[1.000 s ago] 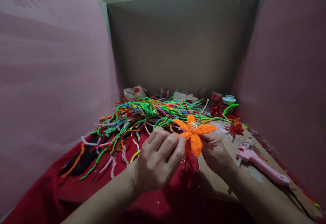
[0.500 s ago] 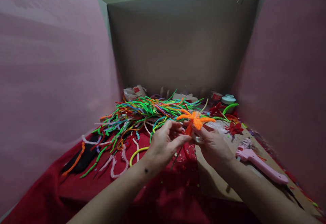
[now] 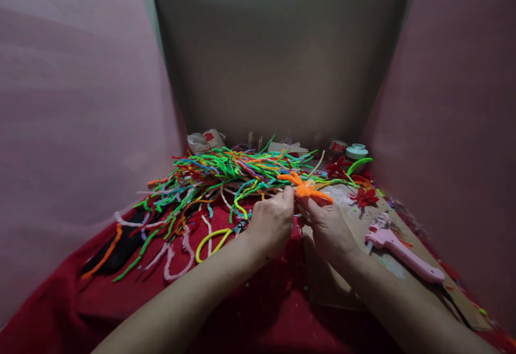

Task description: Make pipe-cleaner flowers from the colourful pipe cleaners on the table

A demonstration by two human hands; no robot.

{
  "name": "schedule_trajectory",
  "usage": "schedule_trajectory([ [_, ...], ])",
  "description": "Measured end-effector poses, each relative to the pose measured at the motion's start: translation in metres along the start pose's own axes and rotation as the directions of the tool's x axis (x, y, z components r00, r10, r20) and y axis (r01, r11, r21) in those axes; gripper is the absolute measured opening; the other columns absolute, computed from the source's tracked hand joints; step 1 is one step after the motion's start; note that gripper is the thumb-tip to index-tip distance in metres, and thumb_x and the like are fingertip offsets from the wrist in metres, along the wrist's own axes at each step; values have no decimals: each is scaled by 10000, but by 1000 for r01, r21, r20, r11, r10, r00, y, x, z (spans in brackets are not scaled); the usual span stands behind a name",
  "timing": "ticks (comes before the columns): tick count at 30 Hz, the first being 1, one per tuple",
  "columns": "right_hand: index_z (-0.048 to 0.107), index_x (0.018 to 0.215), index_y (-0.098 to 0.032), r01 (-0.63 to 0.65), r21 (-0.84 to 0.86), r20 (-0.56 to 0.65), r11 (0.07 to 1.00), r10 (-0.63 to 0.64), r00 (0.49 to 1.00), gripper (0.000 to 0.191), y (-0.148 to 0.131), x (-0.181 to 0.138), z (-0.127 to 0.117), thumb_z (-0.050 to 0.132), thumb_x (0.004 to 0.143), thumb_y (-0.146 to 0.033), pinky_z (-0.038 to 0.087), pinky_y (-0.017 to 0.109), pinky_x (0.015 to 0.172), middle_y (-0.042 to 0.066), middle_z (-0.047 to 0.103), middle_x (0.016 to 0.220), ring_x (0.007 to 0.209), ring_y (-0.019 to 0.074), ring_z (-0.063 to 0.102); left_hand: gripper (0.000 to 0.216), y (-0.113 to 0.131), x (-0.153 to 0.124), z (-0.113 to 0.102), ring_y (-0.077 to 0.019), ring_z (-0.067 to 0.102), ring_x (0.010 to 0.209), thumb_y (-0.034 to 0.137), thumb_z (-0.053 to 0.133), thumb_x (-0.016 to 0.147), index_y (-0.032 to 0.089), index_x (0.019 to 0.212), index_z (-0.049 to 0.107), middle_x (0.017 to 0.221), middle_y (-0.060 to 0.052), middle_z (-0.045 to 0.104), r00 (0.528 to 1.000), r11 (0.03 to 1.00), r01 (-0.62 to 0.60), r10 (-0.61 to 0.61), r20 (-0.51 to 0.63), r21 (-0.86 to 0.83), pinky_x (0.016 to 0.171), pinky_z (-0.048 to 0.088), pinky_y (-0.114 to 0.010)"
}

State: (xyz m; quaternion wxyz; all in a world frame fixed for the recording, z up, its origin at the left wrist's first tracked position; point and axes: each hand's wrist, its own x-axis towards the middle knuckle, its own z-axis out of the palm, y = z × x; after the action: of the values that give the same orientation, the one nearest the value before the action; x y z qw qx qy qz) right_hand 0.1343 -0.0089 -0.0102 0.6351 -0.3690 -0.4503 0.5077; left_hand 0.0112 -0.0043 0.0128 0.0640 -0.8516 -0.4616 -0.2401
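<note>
Currently held: one orange flower point(image 3: 307, 188), raised above the work surface, between two hands.
Left hand: one hand point(image 3: 271, 218); its fingers are closed on the flower's lower left side, but which part they pinch, petal or stem, I cannot tell.
Right hand: one hand point(image 3: 331, 231); its thumb and fingers grip the flower from below, with the petals spreading above the fingertips.
Yellow-handled pliers: one pair point(image 3: 229, 232), lying near the left wrist, its tip partly hidden.
Coloured stems: one big pile point(image 3: 229, 166) behind the hands, too tangled for counting.
Red flowers: two, one point(image 3: 365, 197) on the board point(image 3: 334, 295), another point(image 3: 337, 167) farther back.
Pink glue gun: one point(image 3: 403, 252), lying on its side on the board, right of the right hand.
Turquoise jar: one point(image 3: 356, 151), at the back right.
Red cloth: one point(image 3: 133, 305), spread under the pile.
</note>
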Motion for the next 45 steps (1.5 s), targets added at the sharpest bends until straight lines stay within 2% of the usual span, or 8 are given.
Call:
schedule_trajectory([
  [7, 632, 665, -167, 67, -32, 44, 997, -66, 997, 162, -11, 1, 2, 643, 704, -324, 337, 244, 518, -27, 523, 596, 537, 92, 411, 203, -3, 8, -5, -121, 507, 606, 219, 401, 870, 159, 758, 559, 685, -21, 593, 993, 840, 69, -108, -40, -538, 609, 384, -236],
  [15, 659, 706, -167, 83, -21, 127, 996, -80, 989, 168, -6, 9, -8, 643, 738, -331, 325, 231, 505, -15, 558, 641, 545, 86, 413, 181, -1, 9, -5, -69, 431, 526, 285, 520, 810, 152, 698, 570, 616, 25, 534, 961, 358, 214, -246, 130, -909, 516, 344, -191],
  [26, 675, 654, -180, -181, 298, 164, 937, 136, 977, 154, -8, 11, -1, 745, 606, -309, 386, 238, 531, -19, 599, 586, 533, 103, 481, 162, -5, 9, -4, 11, 122, 331, 288, 597, 783, 153, 803, 509, 497, 95, 364, 883, -420, 444, 56, 466, -791, 329, 178, -129],
  [29, 676, 644, -184, -189, 303, 121, 934, 159, 980, 150, -4, 10, 0, 748, 594, -305, 401, 248, 556, -12, 609, 605, 560, 117, 502, 191, -8, 8, -1, 3, 105, 338, 334, 541, 816, 146, 801, 509, 503, 97, 337, 870, -340, 486, 108, 480, -805, 329, 183, -138],
  [34, 698, 732, -207, -41, 190, 53, 981, 31, 998, 116, 5, 8, -3, 713, 655, -292, 353, 245, 527, -23, 606, 636, 527, 104, 449, 202, -8, 2, 9, -70, 385, 493, 329, 545, 806, 164, 705, 490, 585, 33, 445, 978, 543, 198, -165, 128, -816, 482, 296, -193],
  [37, 694, 747, -203, -25, 126, 35, 992, 21, 999, 143, 7, 6, -2, 706, 673, -325, 350, 248, 547, -20, 607, 665, 543, 104, 440, 174, -8, -3, 15, -91, 397, 556, 243, 478, 834, 174, 674, 475, 627, 20, 463, 985, 796, 79, -154, -76, -600, 563, 310, -221],
  [40, 691, 773, -205, -42, 120, 64, 992, 35, 997, 174, 6, 5, 0, 704, 679, -351, 354, 245, 551, -20, 614, 685, 555, 103, 448, 253, -7, -3, 16, -83, 356, 523, 260, 424, 864, 174, 626, 444, 575, 35, 414, 978, 736, 141, -208, -23, -662, 532, 292, -213],
  [45, 690, 816, -216, 21, 132, 127, 991, -38, 991, 127, 5, 7, 2, 666, 722, -297, 410, 256, 634, -15, 645, 735, 653, 123, 518, 271, -2, 0, 6, -49, 278, 447, 365, 506, 821, 167, 643, 456, 529, 65, 360, 937, 286, 281, -290, 196, -916, 437, 240, -187],
])
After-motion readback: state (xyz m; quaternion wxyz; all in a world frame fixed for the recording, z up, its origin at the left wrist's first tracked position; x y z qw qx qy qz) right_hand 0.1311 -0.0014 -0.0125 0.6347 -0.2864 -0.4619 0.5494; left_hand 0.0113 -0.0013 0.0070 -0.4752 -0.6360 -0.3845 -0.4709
